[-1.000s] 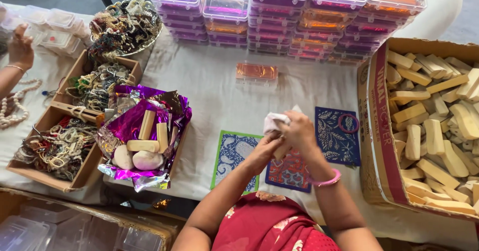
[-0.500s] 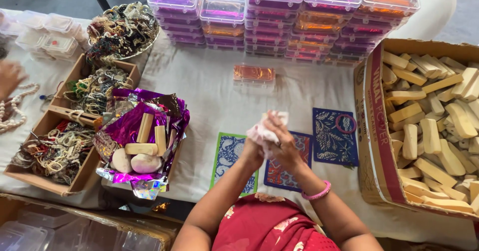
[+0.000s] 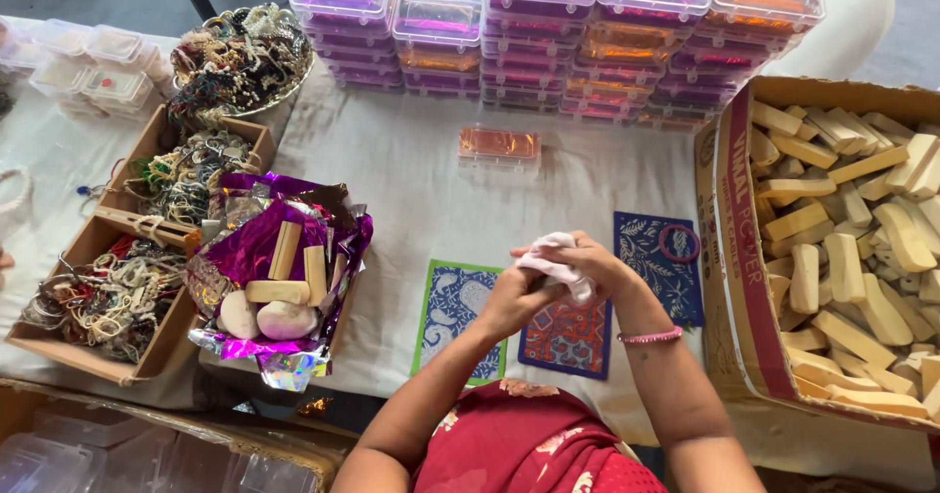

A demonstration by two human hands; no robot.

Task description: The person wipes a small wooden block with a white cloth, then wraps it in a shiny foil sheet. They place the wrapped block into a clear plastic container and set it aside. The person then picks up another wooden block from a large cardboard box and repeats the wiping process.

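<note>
Above blue cards [image 3: 458, 317], pink cloth [image 3: 553, 266] lower now (both hands).

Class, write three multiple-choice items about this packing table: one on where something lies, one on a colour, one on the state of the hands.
1. Where is the big cardboard box of pale wooden sticks?
A. at the table's right end
B. at the table's left end
C. under the stacked boxes

2. What colour is the bangle on the right wrist?
A. green
B. pink
C. black

3. What are the two hands doing?
A. resting flat on the table
B. lifting a plastic box
C. together holding a white cloth

Answers:
1 A: the cardboard box of sticks fills the right side.
2 B: the bangle is pink.
3 C: the left hand and right hand close on the white cloth above the patterned cards.
</note>
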